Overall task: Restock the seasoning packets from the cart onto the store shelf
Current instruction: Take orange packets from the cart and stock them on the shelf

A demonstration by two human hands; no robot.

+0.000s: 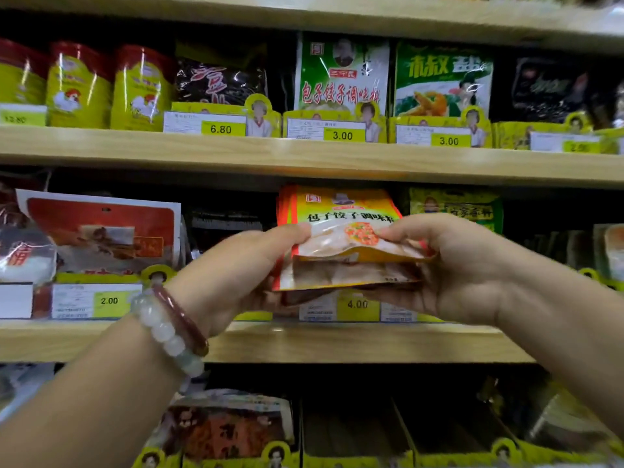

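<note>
A small stack of orange and yellow seasoning packets (344, 228) stands upright in front of the middle shelf (337, 342), above a 4.00 price tag (357, 304). My left hand (236, 275) grips the stack's left edge, thumb on the front. My right hand (452, 265) grips its right edge, fingers curled over the front packet. The front packet's lower part bends forward. The cart is out of sight.
Green seasoning packets (341, 76) and yellow tins (79, 86) line the upper shelf (304, 157). A red packet (101, 231) sits left on the middle shelf, a green one (456, 207) right. Yellow dividers and more packets (229, 427) fill the bottom shelf.
</note>
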